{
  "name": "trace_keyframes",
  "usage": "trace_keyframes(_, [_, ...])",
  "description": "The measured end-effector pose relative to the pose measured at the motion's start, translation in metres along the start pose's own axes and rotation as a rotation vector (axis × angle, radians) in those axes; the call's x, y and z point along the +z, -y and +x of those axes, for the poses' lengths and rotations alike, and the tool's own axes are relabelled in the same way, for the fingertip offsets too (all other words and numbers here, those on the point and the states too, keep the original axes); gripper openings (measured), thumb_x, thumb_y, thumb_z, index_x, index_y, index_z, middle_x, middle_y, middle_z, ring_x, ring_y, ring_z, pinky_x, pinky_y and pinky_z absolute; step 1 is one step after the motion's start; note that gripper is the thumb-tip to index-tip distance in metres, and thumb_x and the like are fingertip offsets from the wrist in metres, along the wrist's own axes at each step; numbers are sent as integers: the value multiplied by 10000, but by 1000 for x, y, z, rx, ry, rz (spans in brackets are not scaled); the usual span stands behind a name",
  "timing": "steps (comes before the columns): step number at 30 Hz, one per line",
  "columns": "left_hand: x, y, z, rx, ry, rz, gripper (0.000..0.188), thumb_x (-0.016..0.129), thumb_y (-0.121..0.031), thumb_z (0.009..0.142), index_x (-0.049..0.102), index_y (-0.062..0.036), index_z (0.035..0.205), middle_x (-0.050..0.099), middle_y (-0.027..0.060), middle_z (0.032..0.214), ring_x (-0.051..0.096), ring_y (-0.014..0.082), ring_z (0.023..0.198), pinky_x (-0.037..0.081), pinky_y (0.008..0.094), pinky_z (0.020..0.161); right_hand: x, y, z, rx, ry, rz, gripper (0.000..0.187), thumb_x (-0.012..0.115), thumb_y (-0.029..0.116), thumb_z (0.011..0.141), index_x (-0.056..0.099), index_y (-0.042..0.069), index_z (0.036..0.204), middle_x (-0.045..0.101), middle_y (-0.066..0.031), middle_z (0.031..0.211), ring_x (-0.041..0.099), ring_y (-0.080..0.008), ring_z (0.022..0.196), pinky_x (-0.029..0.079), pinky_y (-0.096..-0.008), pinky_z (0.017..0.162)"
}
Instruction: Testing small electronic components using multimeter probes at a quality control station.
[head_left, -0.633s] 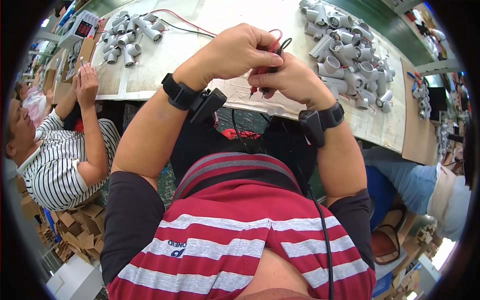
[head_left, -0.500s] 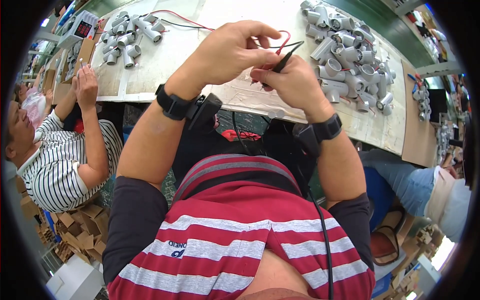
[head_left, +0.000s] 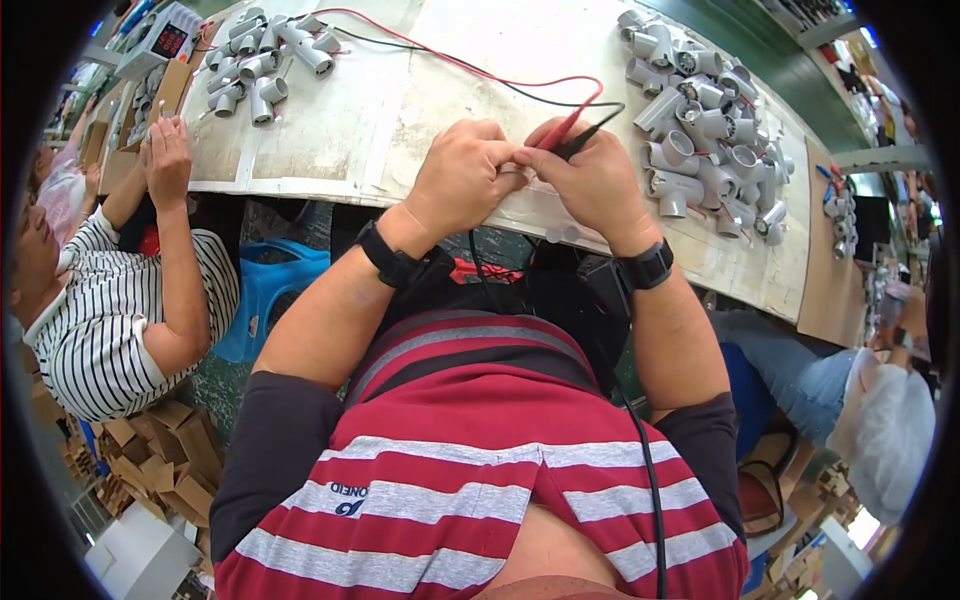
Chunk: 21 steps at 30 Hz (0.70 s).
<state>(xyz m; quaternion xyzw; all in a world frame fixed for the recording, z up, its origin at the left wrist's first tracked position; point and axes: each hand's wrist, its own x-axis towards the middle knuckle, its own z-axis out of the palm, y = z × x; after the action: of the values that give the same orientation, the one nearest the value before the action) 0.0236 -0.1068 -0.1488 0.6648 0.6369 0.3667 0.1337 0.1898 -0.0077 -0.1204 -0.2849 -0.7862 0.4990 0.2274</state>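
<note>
Both of my hands meet over the near edge of the worktable, fingertips almost touching. In my right hand I grip a red test probe and a black test probe together; their tips are hidden by my fingers. My left hand is closed in a pinch beside them, and what it pinches, if anything, is hidden. From the probes, a red lead and a black lead loop back across the table to the far left.
Piles of grey pipe-like plastic parts lie at the right and far left. A box with a red digital display stands at the far left. Another person in a striped top sits at left, near a blue stool.
My left hand has come down from above the right one, and its fingers have closed. The probes now point down toward the left fingertips. The leads have shifted to the right.
</note>
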Motion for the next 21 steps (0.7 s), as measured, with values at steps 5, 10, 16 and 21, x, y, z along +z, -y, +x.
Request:
trace_keyframes(5, [1, 12, 20, 49, 87, 33, 88, 778, -208, 808, 783, -134, 854, 659, 68, 797, 637, 308, 846, 509, 430, 778, -5, -13, 1, -92, -49, 106, 113, 771, 95, 892, 730, -5, 925, 715, -73, 812, 658, -147, 720, 519, -306, 670])
trace_keyframes(10, [-14, 20, 12, 135, 67, 23, 96, 781, -236, 796, 793, -160, 852, 652, 63, 766, 639, 307, 834, 504, 439, 764, 4, 0, 0, -309, 31, -103, 102, 783, 73, 873, 740, 13, 944, 677, -79, 828, 657, -207, 740, 513, -327, 684])
trace_keyframes(16, [-55, 21, -12, 169, -15, 114, 205, 761, -399, 784, 796, -205, 841, 639, 99, 710, 637, 335, 703, 501, 491, 655, 34, 35, 5, -384, 42, -103, 99, 803, 89, 863, 738, 19, 889, 650, -104, 817, 629, -241, 742, 492, -338, 675])
trace_keyframes(21, [-9, -3, -7, 239, -115, -62, 160, 784, -277, 748, 706, -144, 706, 630, 82, 721, 627, 338, 739, 499, 459, 682, 4, 34, -25, -359, 2, -113, 65, 753, -19, 868, 692, -4, 884, 641, -110, 838, 626, -228, 745, 497, -329, 687])
